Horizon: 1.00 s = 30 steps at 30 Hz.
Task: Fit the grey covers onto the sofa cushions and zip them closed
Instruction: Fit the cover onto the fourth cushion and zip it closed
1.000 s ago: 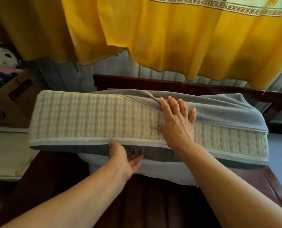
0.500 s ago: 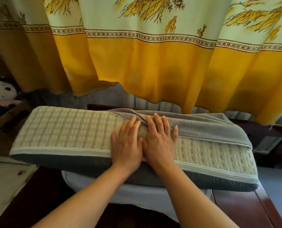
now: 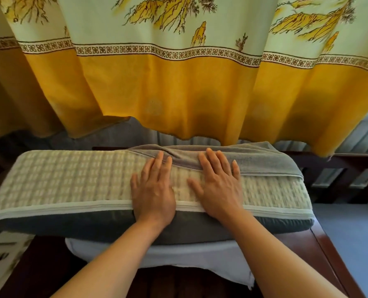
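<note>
Across the dark wooden sofa frame (image 3: 327,250) lies the long woven-top cushion (image 3: 67,179), its soft grey fabric cover (image 3: 262,162) bunched along the far right edge. Left hand (image 3: 154,193) and right hand (image 3: 218,190) press flat, fingers straight, probably pinning it while the cover gets worked over.

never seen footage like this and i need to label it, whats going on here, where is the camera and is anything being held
There is no machine here: the camera is worn on a person's head and looks forward and down, so the two bare arms coming in from the bottom are that person's own. This is the only view. A long sofa cushion with a pale woven top lies across dark wooden furniture. A grey cover is pulled partway over its far right end. The left hand and the right hand lie flat on the cushion, fingers straight, fingertips at the cover's edge. Nothing is gripped. A yellow patterned curtain hangs behind.
</note>
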Motion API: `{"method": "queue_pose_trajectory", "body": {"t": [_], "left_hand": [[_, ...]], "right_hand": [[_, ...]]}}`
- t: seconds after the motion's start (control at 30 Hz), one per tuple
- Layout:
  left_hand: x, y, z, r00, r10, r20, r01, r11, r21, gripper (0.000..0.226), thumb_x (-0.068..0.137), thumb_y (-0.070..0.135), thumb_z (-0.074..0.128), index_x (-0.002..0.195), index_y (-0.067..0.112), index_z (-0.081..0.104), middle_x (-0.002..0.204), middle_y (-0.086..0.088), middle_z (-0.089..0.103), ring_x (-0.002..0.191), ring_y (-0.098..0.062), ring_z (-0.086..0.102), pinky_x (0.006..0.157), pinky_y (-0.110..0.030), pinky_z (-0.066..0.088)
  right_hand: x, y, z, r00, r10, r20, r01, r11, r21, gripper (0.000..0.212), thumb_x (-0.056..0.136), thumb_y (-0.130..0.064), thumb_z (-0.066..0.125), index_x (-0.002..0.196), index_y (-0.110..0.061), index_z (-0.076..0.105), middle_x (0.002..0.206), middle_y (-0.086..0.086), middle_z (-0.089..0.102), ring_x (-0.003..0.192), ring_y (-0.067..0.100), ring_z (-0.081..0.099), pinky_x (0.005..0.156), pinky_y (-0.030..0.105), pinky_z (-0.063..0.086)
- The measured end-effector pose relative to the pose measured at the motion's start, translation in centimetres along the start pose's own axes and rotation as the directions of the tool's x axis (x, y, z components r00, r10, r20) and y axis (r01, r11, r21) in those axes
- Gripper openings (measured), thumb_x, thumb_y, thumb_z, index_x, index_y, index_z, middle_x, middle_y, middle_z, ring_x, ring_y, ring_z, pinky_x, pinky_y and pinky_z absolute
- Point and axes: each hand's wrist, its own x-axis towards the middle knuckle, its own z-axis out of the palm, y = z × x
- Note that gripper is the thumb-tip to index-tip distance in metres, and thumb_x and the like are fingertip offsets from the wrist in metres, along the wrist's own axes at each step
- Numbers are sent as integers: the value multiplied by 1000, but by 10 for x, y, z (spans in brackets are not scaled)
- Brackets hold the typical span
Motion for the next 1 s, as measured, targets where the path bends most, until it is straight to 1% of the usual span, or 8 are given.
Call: {"method": "queue_pose_trajectory", "body": {"t": [0.23, 0.33, 0.47, 0.67, 0.73, 0.8, 0.9, 1.0], "left_hand": [[11, -1, 4, 997, 72, -30, -70, 997, 41, 55, 87, 26, 50, 141, 24, 41, 151, -5, 33, 134, -32, 33, 101, -62, 29], [12, 12, 6, 986, 143, -87, -140, 989, 43, 54, 87, 32, 37, 137, 17, 46, 146, -9, 41, 132, -33, 37, 98, -63, 28], [9, 68, 20, 957, 289, -38, -291, 956, -44, 54, 89, 35, 31, 137, 17, 48, 147, -7, 42, 136, -28, 37, 102, -55, 35], [19, 140, 33, 978, 208, -24, -209, 977, -49, 55, 86, 39, 32, 133, 19, 53, 143, -7, 46, 134, -28, 40, 105, -56, 30], [18, 157, 37, 968, 249, -34, -250, 967, -36, 55, 84, 39, 33, 130, 18, 55, 141, -7, 49, 132, -28, 43, 104, -57, 30], [18, 175, 40, 961, 274, -39, -275, 961, -32, 54, 83, 38, 34, 127, 17, 58, 138, -7, 52, 129, -28, 46, 103, -58, 32], [20, 201, 46, 963, 268, -40, -269, 963, -30, 53, 83, 39, 33, 126, 18, 58, 136, -6, 54, 128, -27, 48, 104, -58, 31], [23, 212, 51, 963, 264, -47, -265, 964, -16, 54, 83, 40, 34, 127, 18, 55, 135, -5, 54, 125, -25, 50, 104, -57, 30]], "right_hand": [[-13, 71, -21, 953, 302, -28, -303, 948, -95, 86, 76, -75, 1, 151, -34, 2, 159, -10, -7, 145, 13, -12, 117, 42, -12], [-12, 73, -20, 957, 289, -28, -291, 952, -96, 86, 75, -75, 0, 151, -34, 2, 159, -9, -7, 145, 13, -13, 116, 41, -13], [-8, 74, -18, 958, 278, -76, -281, 959, -40, 82, 79, -69, 11, 151, -30, 12, 159, -7, 2, 146, 14, -7, 117, 41, -10], [-8, 115, -26, 964, 198, -175, -177, 976, 130, 64, 83, -44, 29, 141, -22, 43, 151, -2, 34, 141, 15, 25, 116, 33, 6], [-11, 140, -32, 938, 277, -209, -252, 958, 138, 61, 84, -44, 39, 140, -20, 44, 147, 3, 38, 135, 23, 35, 110, 38, 25], [-9, 156, -41, 904, 416, -101, -388, 895, 218, 60, 87, -41, 48, 143, -23, 35, 141, 4, 40, 125, 27, 43, 94, 38, 39], [1, 172, -46, 867, 491, -86, -468, 862, 195, 38, 90, -30, 46, 126, -15, 48, 114, 8, 55, 101, 32, 56, 70, 34, 37], [11, 184, -51, 884, 445, -145, -433, 895, 111, 21, 94, -20, 40, 103, -8, 55, 103, 10, 61, 93, 33, 59, 64, 32, 31]]}}
